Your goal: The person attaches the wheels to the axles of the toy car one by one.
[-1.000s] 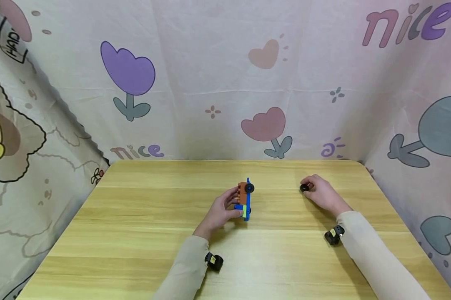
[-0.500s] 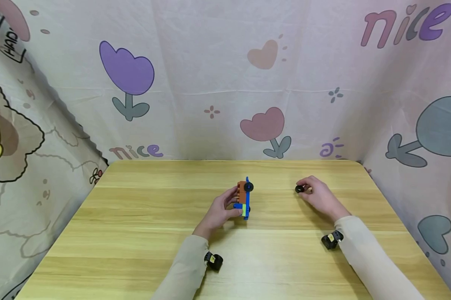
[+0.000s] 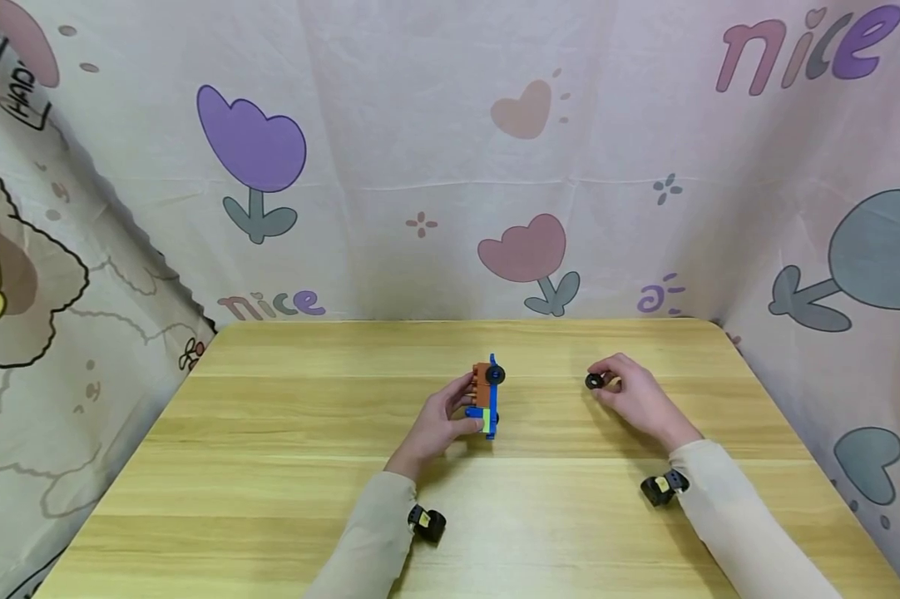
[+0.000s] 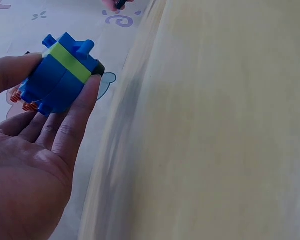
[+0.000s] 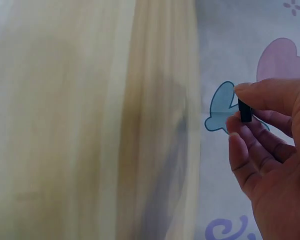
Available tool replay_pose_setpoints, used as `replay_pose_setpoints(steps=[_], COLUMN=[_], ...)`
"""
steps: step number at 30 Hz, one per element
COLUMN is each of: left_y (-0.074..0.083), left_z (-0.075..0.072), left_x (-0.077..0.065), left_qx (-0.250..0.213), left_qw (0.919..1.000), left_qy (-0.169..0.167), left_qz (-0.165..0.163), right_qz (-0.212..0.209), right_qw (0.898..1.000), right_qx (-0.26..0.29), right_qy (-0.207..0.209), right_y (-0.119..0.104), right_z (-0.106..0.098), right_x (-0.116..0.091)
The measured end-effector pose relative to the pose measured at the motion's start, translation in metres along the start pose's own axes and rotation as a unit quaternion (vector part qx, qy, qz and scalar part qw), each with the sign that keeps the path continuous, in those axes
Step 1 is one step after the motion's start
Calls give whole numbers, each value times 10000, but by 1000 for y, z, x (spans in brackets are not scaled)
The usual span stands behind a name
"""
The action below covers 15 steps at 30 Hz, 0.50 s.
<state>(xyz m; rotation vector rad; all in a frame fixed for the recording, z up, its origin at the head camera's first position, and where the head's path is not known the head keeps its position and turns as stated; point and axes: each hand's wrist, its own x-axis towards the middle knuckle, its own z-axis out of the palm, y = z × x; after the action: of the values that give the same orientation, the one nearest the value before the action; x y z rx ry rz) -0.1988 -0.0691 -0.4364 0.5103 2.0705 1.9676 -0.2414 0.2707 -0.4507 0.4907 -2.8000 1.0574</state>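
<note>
My left hand [image 3: 438, 426] grips a toy car [image 3: 486, 399] built of blue, orange and lime-green bricks, above the middle of the table. The car is tipped on end, its wheeled underside facing right; one black wheel shows at its far end and another peeks out lower down. In the left wrist view the thumb and fingers clasp the blue and lime end of the toy car [image 4: 60, 72]. To the right, my right hand [image 3: 637, 398] pinches a loose black wheel [image 3: 594, 381]. The right wrist view has the wheel [image 5: 245, 110] edge-on between thumb and fingertips.
The wooden table [image 3: 270, 466] runs back to a printed cloth [image 3: 390, 166] hanging behind it, with more cloth on both sides. A black wrist camera [image 3: 427, 524] sits at the left cuff and a second wrist camera [image 3: 660, 488] at the right cuff.
My right hand has shifted slightly left with the wheel, and the wheel's face has turned more into view. The left hand and toy car have hardly moved.
</note>
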Motion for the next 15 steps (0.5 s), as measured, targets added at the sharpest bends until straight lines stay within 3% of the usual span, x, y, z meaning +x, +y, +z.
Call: replay_pose_setpoints(steps=[15], left_y=[1], left_z=[1], left_x=[0], left_qx=[50], left_qw=[9999], left_qy=[92], left_qz=[-86], right_qz=[-148], right_qw=[9998], right_qx=[133], right_qy=[-10], right_y=[-11], right_z=[3], right_x=[-5])
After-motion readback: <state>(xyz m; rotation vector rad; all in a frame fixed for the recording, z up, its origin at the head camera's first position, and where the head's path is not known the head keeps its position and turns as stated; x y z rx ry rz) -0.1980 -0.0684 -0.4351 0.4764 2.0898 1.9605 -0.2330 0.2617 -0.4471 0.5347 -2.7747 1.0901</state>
